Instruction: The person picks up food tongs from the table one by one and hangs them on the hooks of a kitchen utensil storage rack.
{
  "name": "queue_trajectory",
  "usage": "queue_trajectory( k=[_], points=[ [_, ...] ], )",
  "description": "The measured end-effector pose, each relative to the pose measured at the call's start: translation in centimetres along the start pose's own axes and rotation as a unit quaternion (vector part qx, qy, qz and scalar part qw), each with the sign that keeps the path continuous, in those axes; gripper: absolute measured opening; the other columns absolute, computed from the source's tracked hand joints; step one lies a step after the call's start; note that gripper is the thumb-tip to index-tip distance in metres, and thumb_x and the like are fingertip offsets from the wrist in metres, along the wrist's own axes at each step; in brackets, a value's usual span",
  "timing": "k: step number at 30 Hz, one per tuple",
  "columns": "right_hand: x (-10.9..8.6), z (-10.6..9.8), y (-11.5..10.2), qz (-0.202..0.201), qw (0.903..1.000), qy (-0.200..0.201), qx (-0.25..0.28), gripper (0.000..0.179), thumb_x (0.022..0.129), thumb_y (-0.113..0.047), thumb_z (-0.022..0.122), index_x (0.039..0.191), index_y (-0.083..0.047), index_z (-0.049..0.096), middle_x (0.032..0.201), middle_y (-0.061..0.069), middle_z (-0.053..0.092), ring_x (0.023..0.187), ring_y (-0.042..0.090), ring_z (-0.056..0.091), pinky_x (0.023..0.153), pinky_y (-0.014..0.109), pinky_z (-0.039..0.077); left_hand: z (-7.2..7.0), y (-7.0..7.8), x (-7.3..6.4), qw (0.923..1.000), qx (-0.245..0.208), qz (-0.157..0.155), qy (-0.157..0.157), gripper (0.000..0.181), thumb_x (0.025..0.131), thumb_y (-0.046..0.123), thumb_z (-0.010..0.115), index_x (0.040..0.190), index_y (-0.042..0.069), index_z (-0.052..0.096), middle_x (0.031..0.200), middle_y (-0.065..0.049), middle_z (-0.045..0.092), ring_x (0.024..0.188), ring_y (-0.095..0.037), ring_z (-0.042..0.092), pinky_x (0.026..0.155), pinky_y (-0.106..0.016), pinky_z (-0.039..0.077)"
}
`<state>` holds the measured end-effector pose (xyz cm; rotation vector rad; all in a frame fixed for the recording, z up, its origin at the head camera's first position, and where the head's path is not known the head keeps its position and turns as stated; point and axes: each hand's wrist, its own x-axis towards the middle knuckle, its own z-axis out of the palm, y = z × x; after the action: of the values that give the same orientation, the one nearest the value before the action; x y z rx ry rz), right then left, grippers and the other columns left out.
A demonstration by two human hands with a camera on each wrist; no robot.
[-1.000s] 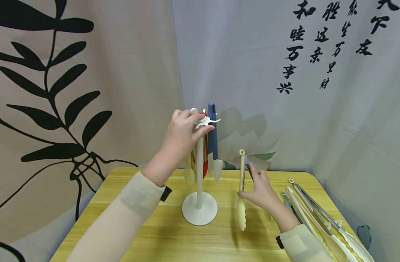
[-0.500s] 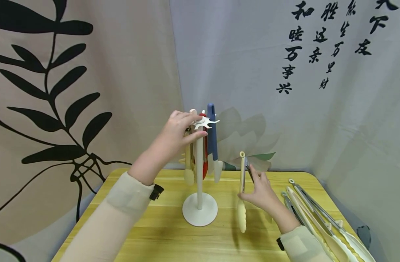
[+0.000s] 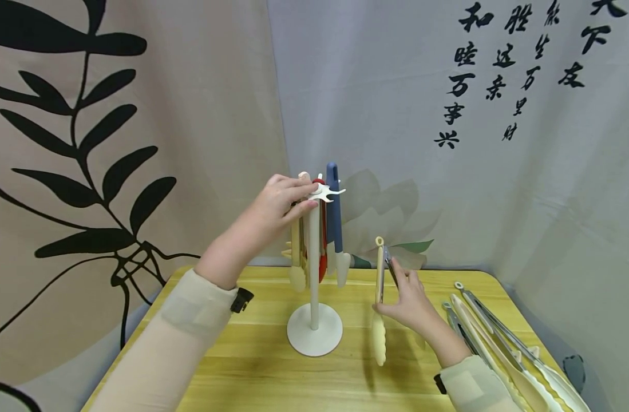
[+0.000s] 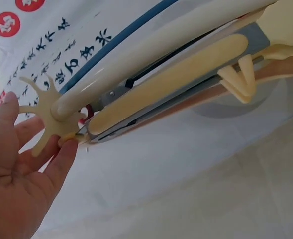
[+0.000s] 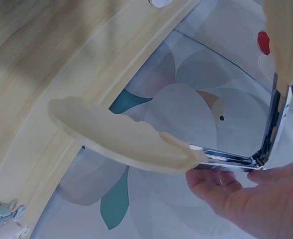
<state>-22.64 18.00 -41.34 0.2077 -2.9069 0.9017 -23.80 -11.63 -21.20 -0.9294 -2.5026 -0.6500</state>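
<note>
A white utensil rack [image 3: 314,330] stands on the table, with hanging cream, red and blue-handled utensils. At its top, my left hand [image 3: 275,206] pinches the curved-hook wheel [image 3: 327,192]. In the left wrist view, this hand's fingertips are right at the hanging loop of cream-handled tongs [image 4: 166,84] beside the white pole [image 4: 121,74]. To the right of the rack, my right hand [image 3: 412,303] grips another pair of tongs [image 5: 121,139], metal with cream scalloped tips. Its arms are spread in a wide V, the hinge close to my fingers.
Several more tongs [image 3: 499,337] lie side by side along the table's right edge. A blue-handled spatula [image 3: 335,217] hangs at the rack's right side. Behind the wooden table [image 3: 232,355] hangs a printed curtain [image 3: 396,114].
My left hand has shifted left and slightly down at the rack top, and the hook wheel has turned a little. My right hand and its tongs have barely moved.
</note>
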Motion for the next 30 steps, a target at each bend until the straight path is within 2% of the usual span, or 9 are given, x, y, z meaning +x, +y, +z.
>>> queue_trajectory(
  k=[4,9,17,22,25,30],
  points=[
    [0.0,-0.1,-0.2,-0.006,0.9999,0.009,0.008,0.113,0.071,-0.045,0.077,0.153,-0.023,0.004,0.13,0.019,0.033,0.111,0.035,0.043,0.081,0.05,0.047,0.3,0.0,-0.1,0.9996,-0.001,0.003,0.027,0.04,0.092,0.026,0.062,0.129,0.013,0.059,0.134,-0.009,0.056,0.114,-0.026,0.046,0.096,-0.039,0.046],
    [0.0,-0.4,-0.6,-0.016,0.9994,0.023,0.021,0.113,0.072,-0.046,0.077,0.153,-0.029,0.0,0.131,0.017,0.032,0.112,0.034,0.044,0.08,0.049,0.047,0.6,0.1,-0.1,0.999,-0.004,-0.005,0.045,0.04,0.09,0.026,0.064,0.128,0.014,0.061,0.132,-0.007,0.058,0.114,-0.024,0.046,0.093,-0.037,0.049],
    [0.0,-0.6,-1.1,-0.043,0.9973,0.039,0.045,0.113,0.072,-0.039,0.079,0.153,-0.03,0.0,0.138,0.018,0.028,0.123,0.038,0.04,0.09,0.057,0.043,1.2,0.4,-0.1,0.9971,0.005,-0.007,0.076,0.039,0.089,0.026,0.066,0.125,0.014,0.063,0.122,-0.005,0.065,0.108,-0.023,0.049,0.089,-0.034,0.051],
    [0.2,-0.8,-1.4,-0.06,0.9953,0.05,0.057,0.113,0.072,-0.036,0.08,0.152,-0.032,0.0,0.14,0.017,0.027,0.124,0.037,0.038,0.092,0.059,0.042,1.4,0.5,-0.1,0.9966,0.017,-0.022,0.077,0.041,0.088,0.032,0.064,0.126,0.016,0.063,0.123,-0.004,0.064,0.108,-0.021,0.048,0.087,-0.032,0.052],
    [0.3,-1.0,-1.7,-0.071,0.994,0.056,0.061,0.113,0.072,-0.035,0.08,0.152,-0.033,-0.001,0.139,0.016,0.027,0.122,0.035,0.039,0.092,0.058,0.042,1.4,0.6,-0.1,0.996,0.027,-0.018,0.084,0.041,0.088,0.033,0.064,0.125,0.016,0.063,0.123,-0.004,0.064,0.106,-0.021,0.049,0.085,-0.031,0.052],
    [0.6,-1.4,-2.0,-0.095,0.9909,0.064,0.07,0.114,0.072,-0.035,0.081,0.151,-0.035,-0.001,0.139,0.014,0.027,0.121,0.033,0.039,0.093,0.058,0.042,1.7,0.6,-0.1,0.9933,0.039,0.006,0.109,0.04,0.087,0.033,0.064,0.121,0.013,0.065,0.122,-0.006,0.065,0.101,-0.023,0.051,0.081,-0.03,0.052]
  ],
)
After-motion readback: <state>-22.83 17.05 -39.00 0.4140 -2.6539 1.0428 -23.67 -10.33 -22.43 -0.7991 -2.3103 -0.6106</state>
